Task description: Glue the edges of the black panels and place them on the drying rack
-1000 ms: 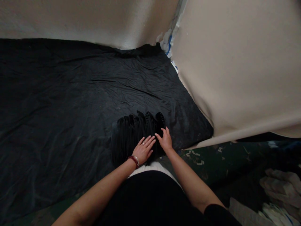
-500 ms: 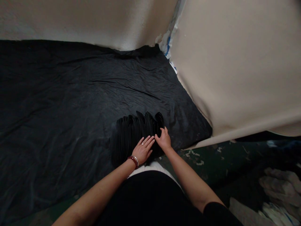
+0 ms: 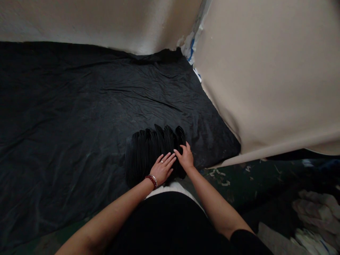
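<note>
A row of thin, folded black pieces (image 3: 145, 152), probably cloth, stands on edge and packed together in front of my body. My left hand (image 3: 162, 170) lies flat over the near right part of the row, fingers stretched out and slightly apart. At the row's right end, my right hand (image 3: 186, 156) curls around the last few pieces, its thumb towards the left fingertips. The undersides of both hands are hidden, and the dark folds are hard to tell apart.
A wrinkled black sheet (image 3: 79, 106) covers the surface under the row. Beige sheeting (image 3: 265, 78) hangs at the back and right. A dark green surface (image 3: 239, 177) with pale scraps is at right, and a heap of greyish cloth (image 3: 316, 209) lies at lower right.
Both hands keep nearly the same place on the black pieces. The view has shifted very slightly.
</note>
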A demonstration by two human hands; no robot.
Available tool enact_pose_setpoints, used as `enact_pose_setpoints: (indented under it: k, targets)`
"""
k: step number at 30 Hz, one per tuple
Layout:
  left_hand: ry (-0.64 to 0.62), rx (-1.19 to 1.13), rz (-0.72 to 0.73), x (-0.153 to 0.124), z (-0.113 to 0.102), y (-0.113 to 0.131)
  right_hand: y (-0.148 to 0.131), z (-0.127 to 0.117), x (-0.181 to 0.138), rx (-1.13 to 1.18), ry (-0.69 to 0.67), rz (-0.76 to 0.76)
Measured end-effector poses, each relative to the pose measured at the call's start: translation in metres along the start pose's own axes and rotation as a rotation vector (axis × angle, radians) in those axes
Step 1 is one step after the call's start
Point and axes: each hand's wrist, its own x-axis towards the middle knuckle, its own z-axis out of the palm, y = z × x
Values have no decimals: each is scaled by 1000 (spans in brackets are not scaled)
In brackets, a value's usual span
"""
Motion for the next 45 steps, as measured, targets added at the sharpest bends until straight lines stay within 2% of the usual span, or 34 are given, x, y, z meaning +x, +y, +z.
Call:
enact_pose_setpoints:
  k: [15,22,29,45]
  targets:
    - [-1,24,-5,0,0,0,-4,-2,3,-1,2,48]
    - [-5,14,14,5,1,3,-8,-8,-1,35,-2,-6]
    - [-32,31,42,16,3,10,-5,-6,0,66,0,-8]
    - [-31,3,13,12,6,8,3,-4,3,125,39,-10]
